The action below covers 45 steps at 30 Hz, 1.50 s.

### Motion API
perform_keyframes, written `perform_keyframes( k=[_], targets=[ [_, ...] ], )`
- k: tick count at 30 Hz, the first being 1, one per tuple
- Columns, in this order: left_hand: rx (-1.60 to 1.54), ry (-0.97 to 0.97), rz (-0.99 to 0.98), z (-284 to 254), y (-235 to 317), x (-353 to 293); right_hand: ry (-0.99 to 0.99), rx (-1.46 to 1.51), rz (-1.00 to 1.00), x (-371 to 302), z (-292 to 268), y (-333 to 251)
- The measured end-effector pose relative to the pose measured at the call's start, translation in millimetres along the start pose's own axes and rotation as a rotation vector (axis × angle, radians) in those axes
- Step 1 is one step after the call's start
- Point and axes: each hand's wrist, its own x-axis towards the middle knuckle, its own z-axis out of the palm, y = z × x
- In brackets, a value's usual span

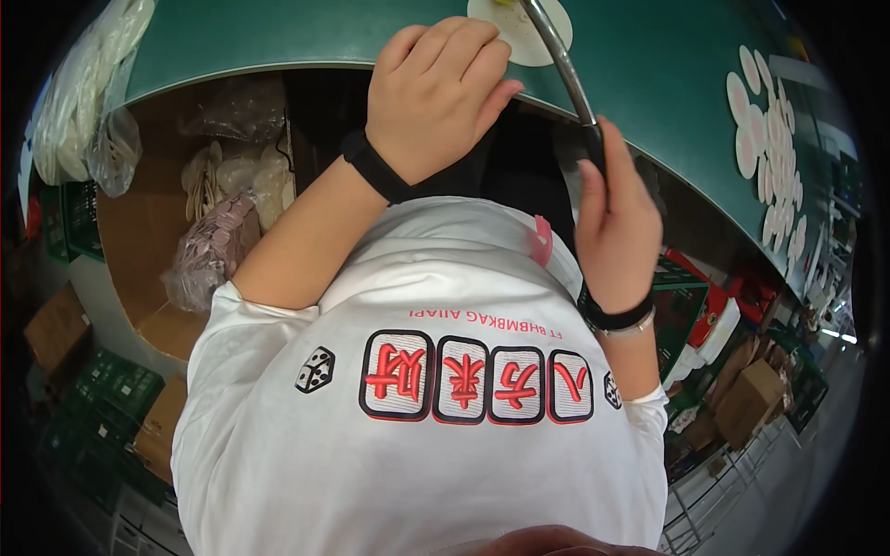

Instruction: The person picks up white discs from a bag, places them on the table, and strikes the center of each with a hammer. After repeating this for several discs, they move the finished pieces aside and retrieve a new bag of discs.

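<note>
A white, flat round disc (542, 51) lies near the front edge of the green table (278, 32), cut off by the top of the picture. Over its left rim my left hand (440, 88) is closed, back of the hand up, its fingertips curled at the disc; what they hold, if anything, is hidden. My right hand (619, 218), slightly blurred, grips the dark handle of a slim, curved metal tool (561, 57). The metal part reaches up across the disc, and its far end leaves the picture. A small yellowish patch shows on the disc beside it.
Many pale discs (765, 153) lie spread along the table's right side. Clear bags of discs (83, 102) rest at the left end. Below them stands an open cardboard box (139, 232) with bagged pieces. Green crates (102, 408) and cartons (746, 403) stand lower at both sides.
</note>
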Motion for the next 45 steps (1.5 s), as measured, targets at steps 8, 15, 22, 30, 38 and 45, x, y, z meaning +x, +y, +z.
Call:
perform_keyframes(
  k=[8,15,22,30,38,45],
  targets=[
    [0.028,-0.002,0.013,-1,-2,-4,-0.065,-0.004,0.042,-13,12,2],
    [-0.018,0.094,0.076,24,-5,3,0.077,0.047,-0.072,-8,9,14],
    [0.069,-0.115,0.01,-6,18,8,-0.242,-0.038,0.153,-19,-3,9],
    [-0.264,0.559,0.122,77,-9,-15,0.063,-0.117,-0.066,-32,18,37],
    [-0.323,0.579,0.09,76,-10,-12,0.237,0.047,0.097,-41,9,30],
    [-0.354,0.527,0.044,72,-9,-15,0.126,0.082,0.057,-37,-2,21]
  ],
)
